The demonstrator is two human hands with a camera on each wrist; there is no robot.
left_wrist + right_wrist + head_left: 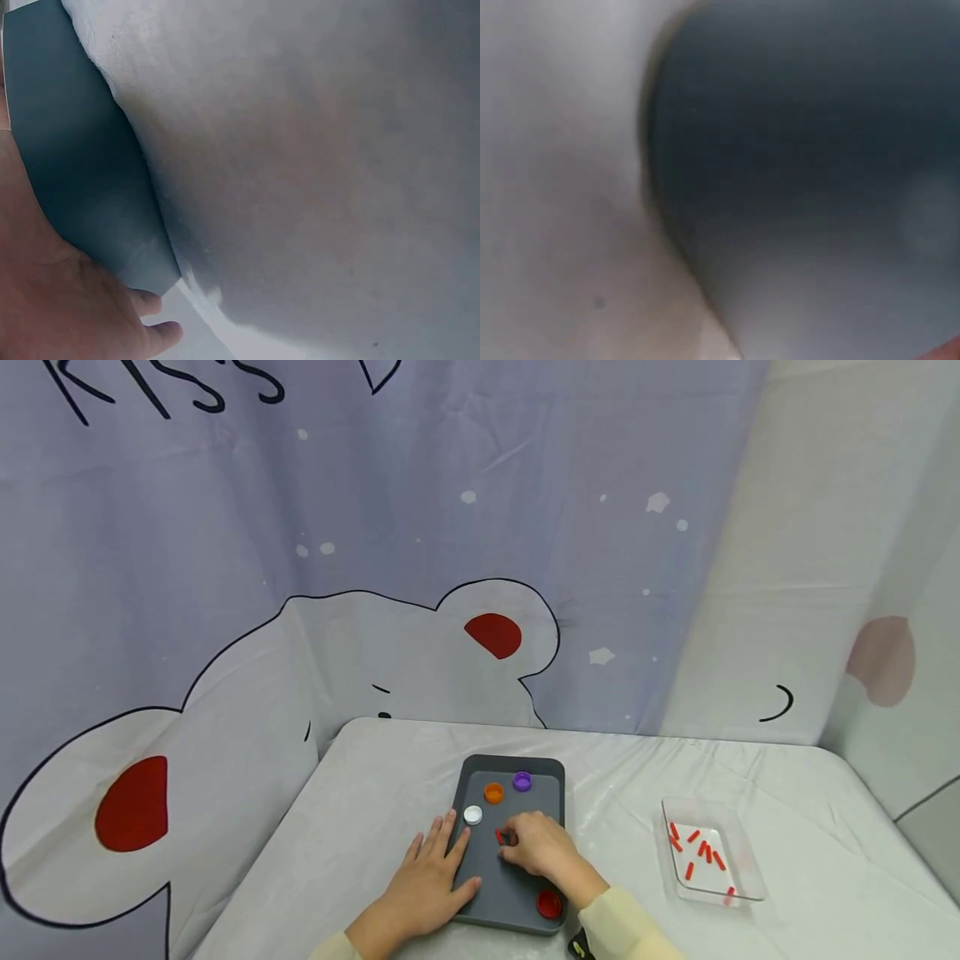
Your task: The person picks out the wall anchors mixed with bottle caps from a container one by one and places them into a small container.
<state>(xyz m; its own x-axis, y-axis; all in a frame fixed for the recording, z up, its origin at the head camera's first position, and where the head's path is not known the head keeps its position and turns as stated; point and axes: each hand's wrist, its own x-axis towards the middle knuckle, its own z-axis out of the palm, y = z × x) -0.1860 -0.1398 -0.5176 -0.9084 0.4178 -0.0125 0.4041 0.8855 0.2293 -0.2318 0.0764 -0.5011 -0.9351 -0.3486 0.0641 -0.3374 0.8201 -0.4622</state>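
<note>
In the head view a dark grey tray (517, 906) lies on the cloth-covered table. My left hand (427, 881) rests at its left edge with fingers spread. The left wrist view also shows this hand (64, 300) beside the tray (82, 150). My right hand (542, 847) is over the middle of the tray, its thumb and fingers pinching a small red stick (498, 836). White (472, 814), orange (493, 792) and purple (522, 781) round caps sit in the tray's far half; a red cap (549, 904) sits near its front right corner. The right wrist view is blurred.
A clear plastic box (738, 852) with several red sticks (702, 848) stands on the table to the right. A dark object (580, 946) lies by the tray's front right corner, partly hidden by the right sleeve. A printed curtain (420, 527) hangs behind the table.
</note>
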